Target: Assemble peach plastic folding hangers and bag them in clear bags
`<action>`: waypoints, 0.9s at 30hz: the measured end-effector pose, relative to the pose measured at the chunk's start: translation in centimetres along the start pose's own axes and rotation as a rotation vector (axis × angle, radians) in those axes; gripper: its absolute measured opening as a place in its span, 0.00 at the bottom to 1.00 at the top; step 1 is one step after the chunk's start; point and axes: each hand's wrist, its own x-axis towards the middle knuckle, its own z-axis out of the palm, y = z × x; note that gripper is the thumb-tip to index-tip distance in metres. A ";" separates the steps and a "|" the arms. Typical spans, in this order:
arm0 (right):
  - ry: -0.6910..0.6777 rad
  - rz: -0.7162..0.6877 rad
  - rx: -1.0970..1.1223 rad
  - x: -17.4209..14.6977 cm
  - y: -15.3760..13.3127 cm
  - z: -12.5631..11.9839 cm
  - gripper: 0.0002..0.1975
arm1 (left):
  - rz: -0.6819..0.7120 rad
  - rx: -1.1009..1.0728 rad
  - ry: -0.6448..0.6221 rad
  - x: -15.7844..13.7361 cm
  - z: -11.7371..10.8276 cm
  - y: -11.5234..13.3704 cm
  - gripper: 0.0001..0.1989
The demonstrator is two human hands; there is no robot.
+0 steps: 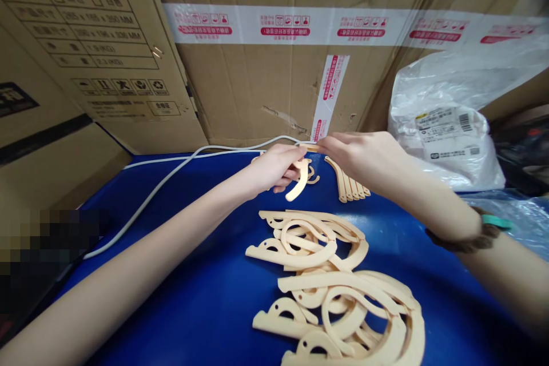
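Note:
My left hand (281, 167) is closed around a curved cream hanger arm (301, 180), whose free end points down toward me. Between the two hands lies another cream hanger piece (312, 148), and the fingertips of my right hand (358, 151) are closed on its right end. How these pieces join is hidden by the fingers. Just below my right hand, several slim curved hanger arms (349, 186) lie side by side in a row. Small hook-shaped pieces (314, 176) sit behind and beside my left hand, partly covered by it.
Two heaps of cream hanger parts, a farther one (300, 240) and a nearer one (343, 314), lie on the blue table surface (193, 297). Cardboard boxes (253, 86) wall off the back and left. A white cable (163, 183) runs along the left; a plastic-wrapped package (446, 137) stands right.

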 end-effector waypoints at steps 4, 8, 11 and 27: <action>-0.138 0.096 0.151 0.6 -1.2 1.0 0.11 | 0.119 0.373 0.125 0.5 0.1 -0.7 0.18; -0.210 0.134 0.383 1.1 -0.9 1.8 0.10 | 0.191 0.590 0.193 1.0 0.0 -1.5 0.18; -0.243 0.225 0.523 1.1 1.2 2.8 0.17 | 0.193 0.744 0.249 1.0 -0.9 -1.7 0.15; -0.176 0.329 0.552 -0.8 11.3 6.0 0.16 | 0.137 1.194 0.392 1.5 -4.0 -4.1 0.16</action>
